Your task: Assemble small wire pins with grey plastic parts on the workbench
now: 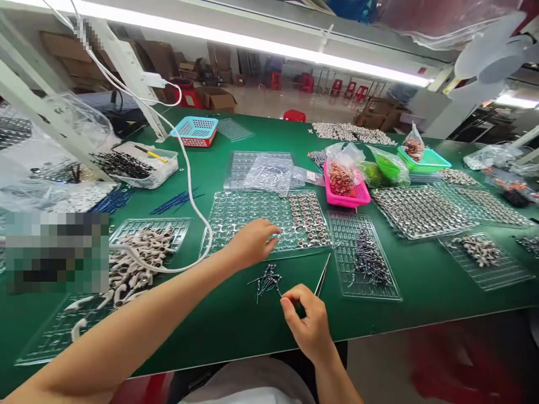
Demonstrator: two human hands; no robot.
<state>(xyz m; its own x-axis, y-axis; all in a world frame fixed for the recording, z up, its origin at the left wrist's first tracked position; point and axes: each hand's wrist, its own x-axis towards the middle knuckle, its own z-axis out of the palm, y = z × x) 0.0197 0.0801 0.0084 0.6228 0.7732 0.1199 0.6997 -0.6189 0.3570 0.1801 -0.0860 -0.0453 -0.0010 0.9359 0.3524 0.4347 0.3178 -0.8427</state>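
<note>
Nearest us, our right hand [309,322] is low over the green table [227,328], thumb and forefinger pinched together on what looks like the end of a wired piece [279,292]. The grip at the tip probably leaves its other end exposed. Just beyond is the loose pile of wired pieces [266,279], likely set between our hands so either can reach it. Tweezers [324,271] lie just past the right hand, presumably for quick pickup.

Farther out, our left hand [255,241] is above the front part of the clear tray [236,213], fingers half curled with the thumb apart; we cannot tell whether it has hold of anything. The tray's pockets seem to keep the round parts [306,216] apart, and these sit in its right-hand columns. Our forearm passes close to a heap of curved parts [138,261] at left, and a white cable [188,174] loops down over that heap to the tray's left edge, where it could snag a sleeve or wrist.

To the right, a smaller tray [343,280] bears more wired pieces. Behind, plastic bags [269,174] and a pink basket [357,197] crowd the clear tray's far side. Farther back stands a blue basket [196,128].
</note>
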